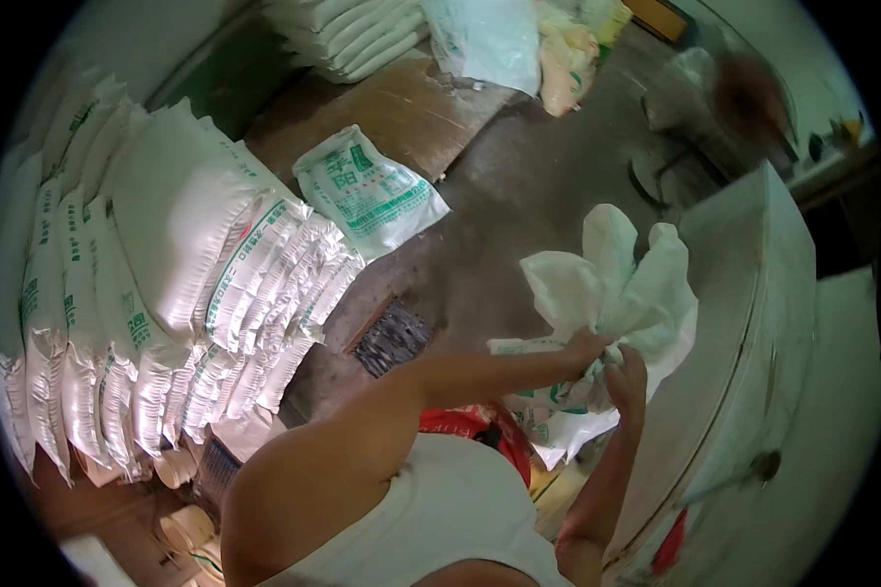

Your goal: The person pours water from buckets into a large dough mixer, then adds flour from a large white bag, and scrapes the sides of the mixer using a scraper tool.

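A white sack (646, 293) with green print on its lower part stands in front of me, to the right. Its neck is gathered tight, and the loose top flares out in several folds beyond my hands. My left hand (585, 352) is closed round the gathered neck. Right beside it, my right hand (626, 380) pinches the same neck with bent fingers. Whether a tie lies between the fingers, I cannot tell. Partly hidden behind my body, a red bag (455, 423) sits next to the sack.
Tall stacks of full white sacks (186, 215) rise on the left. A green-printed sack (367, 191) lies ahead by a brown board (411, 122). A pale chest-like cabinet (724, 284) borders my right side. A dark mat (394, 338) lies on the floor; small tubs (188, 528) stand lower left.
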A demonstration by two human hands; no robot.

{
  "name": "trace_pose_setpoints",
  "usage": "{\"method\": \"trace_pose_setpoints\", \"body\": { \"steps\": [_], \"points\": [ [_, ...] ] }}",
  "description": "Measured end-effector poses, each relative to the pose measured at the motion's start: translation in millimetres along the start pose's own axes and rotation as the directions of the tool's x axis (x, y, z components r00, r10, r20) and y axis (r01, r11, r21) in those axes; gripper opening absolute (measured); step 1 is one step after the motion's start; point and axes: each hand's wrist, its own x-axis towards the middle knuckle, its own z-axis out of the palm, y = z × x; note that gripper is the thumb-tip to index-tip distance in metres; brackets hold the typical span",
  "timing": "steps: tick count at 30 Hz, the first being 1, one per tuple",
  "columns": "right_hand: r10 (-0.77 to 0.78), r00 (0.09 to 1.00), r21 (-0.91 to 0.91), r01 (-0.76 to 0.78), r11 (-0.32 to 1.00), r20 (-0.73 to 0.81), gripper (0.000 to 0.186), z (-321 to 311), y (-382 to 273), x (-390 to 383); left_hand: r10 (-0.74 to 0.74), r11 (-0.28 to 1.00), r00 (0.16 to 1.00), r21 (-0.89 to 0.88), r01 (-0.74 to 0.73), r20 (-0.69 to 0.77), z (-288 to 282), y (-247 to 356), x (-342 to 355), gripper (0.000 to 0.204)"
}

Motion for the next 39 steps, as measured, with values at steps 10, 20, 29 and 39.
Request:
{"method": "trace_pose_setpoints", "body": {
  "steps": [10, 20, 29, 39],
  "points": [
    [-0.353, 0.927, 0.231, 0.374, 0.898, -0.127, 0.053, 17.6, -87.9, 319.4, 0.262, 0.949, 0.794, -0.002, -0.315, -0.549, -117.3, 227.4, 187.7, 0.045],
    [-0.014, 0.999, 0.712, -0.022, 0.701, 0.045, 0.045, 123.7, -24.6, 555.6, 0.366, 0.587, 0.471, -0.193, -0.786, -0.803, -439.7, 504.4, 292.1, 0.025],
    [0.295, 0.932, 0.512, -0.361, 0.779, 0.208, 0.043, 114.4, 13.1, 668.2, 0.374, 0.380, 0.019, 0.135, -0.915, -0.927, -659.2, 758.9, 234.7, 0.043],
    [0.183, 0.909, 0.326, -0.314, 0.892, 0.375, 0.044, 179.1, 30.7, 923.2, -0.062, 0.860, 0.048, -0.078, -0.504, -0.997, -660.6, 569.6, 309.2, 0.028]
  ]
}}
